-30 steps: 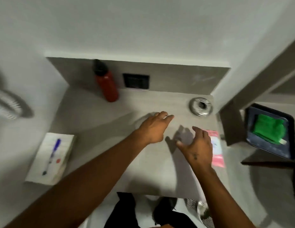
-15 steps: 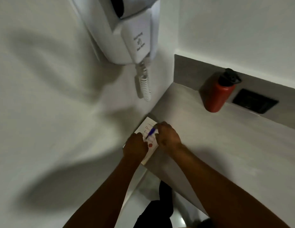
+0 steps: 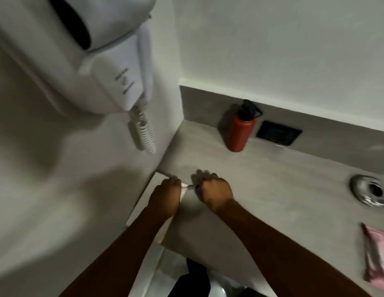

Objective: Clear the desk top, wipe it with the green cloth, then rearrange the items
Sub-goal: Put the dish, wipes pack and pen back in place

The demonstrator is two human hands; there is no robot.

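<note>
You had swung from the desk (image 3: 272, 189) centre to its 9 o'clock edge, where your right hand (image 3: 215, 192) closed on the pen (image 3: 191, 187) and your left hand (image 3: 165, 197) pressed flat on the notepad (image 3: 144, 202), so clearing had begun.

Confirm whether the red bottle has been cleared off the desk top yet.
No: the red bottle stands upright on the desk top against the back wall, beside the black wall socket.

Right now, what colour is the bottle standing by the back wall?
The bottle is red with a black cap, seen in the head view, the only one.
</note>
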